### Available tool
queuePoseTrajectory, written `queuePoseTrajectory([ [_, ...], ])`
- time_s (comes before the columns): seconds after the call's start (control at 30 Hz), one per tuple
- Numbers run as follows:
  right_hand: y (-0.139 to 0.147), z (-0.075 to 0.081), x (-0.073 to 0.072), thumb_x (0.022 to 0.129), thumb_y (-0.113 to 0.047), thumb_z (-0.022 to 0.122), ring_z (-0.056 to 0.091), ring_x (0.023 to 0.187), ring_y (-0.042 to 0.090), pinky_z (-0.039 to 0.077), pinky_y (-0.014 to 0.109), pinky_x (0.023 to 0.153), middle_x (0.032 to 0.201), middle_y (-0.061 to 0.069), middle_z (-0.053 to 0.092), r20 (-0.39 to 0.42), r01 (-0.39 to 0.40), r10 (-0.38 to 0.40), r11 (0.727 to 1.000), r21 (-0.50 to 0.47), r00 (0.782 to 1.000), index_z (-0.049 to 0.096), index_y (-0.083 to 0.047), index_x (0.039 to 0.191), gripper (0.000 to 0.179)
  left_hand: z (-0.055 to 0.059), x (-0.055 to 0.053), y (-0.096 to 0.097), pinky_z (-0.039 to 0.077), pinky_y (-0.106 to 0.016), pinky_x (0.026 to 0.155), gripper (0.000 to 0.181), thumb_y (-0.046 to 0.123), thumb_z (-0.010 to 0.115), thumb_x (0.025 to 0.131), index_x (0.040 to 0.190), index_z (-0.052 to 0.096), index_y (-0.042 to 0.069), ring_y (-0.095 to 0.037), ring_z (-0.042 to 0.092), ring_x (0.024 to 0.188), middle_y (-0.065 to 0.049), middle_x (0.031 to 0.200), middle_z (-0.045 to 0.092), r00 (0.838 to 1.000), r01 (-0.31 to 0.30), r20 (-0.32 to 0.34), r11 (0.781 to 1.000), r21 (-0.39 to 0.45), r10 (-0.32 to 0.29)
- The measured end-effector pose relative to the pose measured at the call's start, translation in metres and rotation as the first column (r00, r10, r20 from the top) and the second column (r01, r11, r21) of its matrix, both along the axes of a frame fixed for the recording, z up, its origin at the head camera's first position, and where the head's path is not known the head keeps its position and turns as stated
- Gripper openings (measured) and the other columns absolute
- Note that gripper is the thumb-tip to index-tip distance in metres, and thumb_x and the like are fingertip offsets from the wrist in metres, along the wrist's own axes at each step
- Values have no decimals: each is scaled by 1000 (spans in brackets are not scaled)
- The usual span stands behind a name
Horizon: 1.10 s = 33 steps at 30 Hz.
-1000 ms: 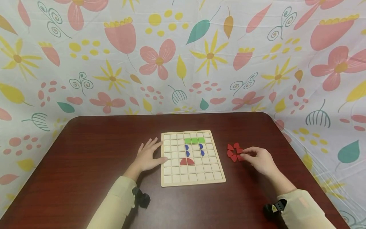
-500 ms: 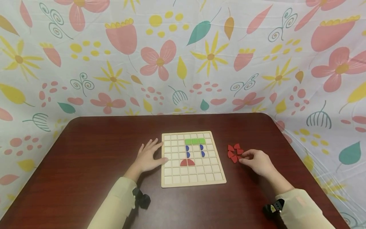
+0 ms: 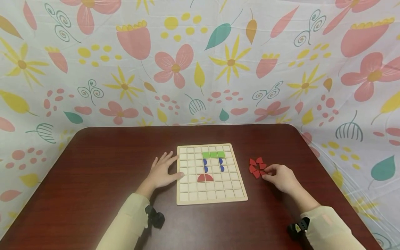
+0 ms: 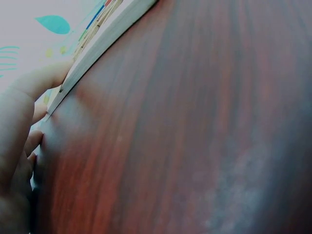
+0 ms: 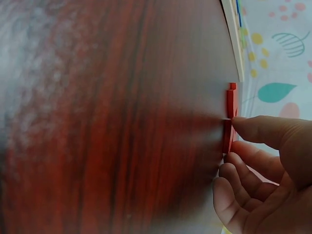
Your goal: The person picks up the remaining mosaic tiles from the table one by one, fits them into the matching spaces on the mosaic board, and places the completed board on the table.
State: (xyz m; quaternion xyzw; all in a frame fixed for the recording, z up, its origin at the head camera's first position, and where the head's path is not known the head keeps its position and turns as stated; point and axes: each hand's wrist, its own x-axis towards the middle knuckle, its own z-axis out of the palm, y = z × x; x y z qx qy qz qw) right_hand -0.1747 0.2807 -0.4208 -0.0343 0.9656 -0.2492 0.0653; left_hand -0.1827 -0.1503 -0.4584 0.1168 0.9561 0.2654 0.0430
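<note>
A light wooden grid board (image 3: 212, 202) lies on the table, with coloured pieces set in its squares. My left hand (image 3: 162, 172) is spread at its left side, thumb tip over the rim. In the left wrist view, the thumb (image 4: 46, 80) touches the board's edge (image 4: 97, 51). To the board's right, several red quarter-circle pieces (image 3: 252, 168) form a loose ring. At the ring's near right, my right hand (image 3: 282, 177) pinches one red piece (image 5: 227, 136) between thumb and index finger, low at the tabletop. Its other fingers curl loosely beneath in the right wrist view.
On the board sit a row of green squares (image 3: 213, 155), blue half-circles (image 3: 205, 169) in two columns, and two red quarter-circles (image 3: 205, 178) side by side. The dark wood table (image 3: 103, 166) ends at a flower-print cloth (image 3: 175, 104).
My right fingertips have shifted slightly toward the near side at the red ring. The left hand stays at the board's edge, and the whole view has drifted down a little.
</note>
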Motion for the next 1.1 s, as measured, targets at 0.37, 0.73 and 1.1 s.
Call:
queuePoseTrajectory([
  [0.37, -2, 2, 0, 83, -21, 69, 58, 73, 19, 45, 29, 60, 87, 13, 68, -8, -13, 13, 1000, 23, 1000, 67, 4, 103, 32, 1, 0, 0, 4, -59, 115, 78, 56, 62, 81, 147, 36, 23, -31, 14, 147, -7, 157, 24, 1000, -3, 5, 1000, 7, 3],
  [0.73, -3, 2, 0, 82, -20, 70, 55, 72, 19, 43, 29, 59, 84, 11, 64, 13, 3, -3, 1000, -4, 1000, 61, 1, 95, 27, 1, 1, 0, 4, -60, 115, 77, 56, 62, 81, 146, 38, 22, -32, 14, 147, -8, 157, 25, 1000, 0, 2, 1000, 13, 0],
  [1.1, -2, -1, 3, 86, -18, 68, 49, 62, 15, 39, 28, 54, 76, 5, 60, -9, -5, 5, 998, -58, 1000, 62, 0, 102, 25, 1, 1, 0, 4, -60, 115, 77, 56, 63, 81, 146, 37, 22, -32, 14, 147, -8, 157, 24, 1000, 0, 2, 1000, 9, 0],
])
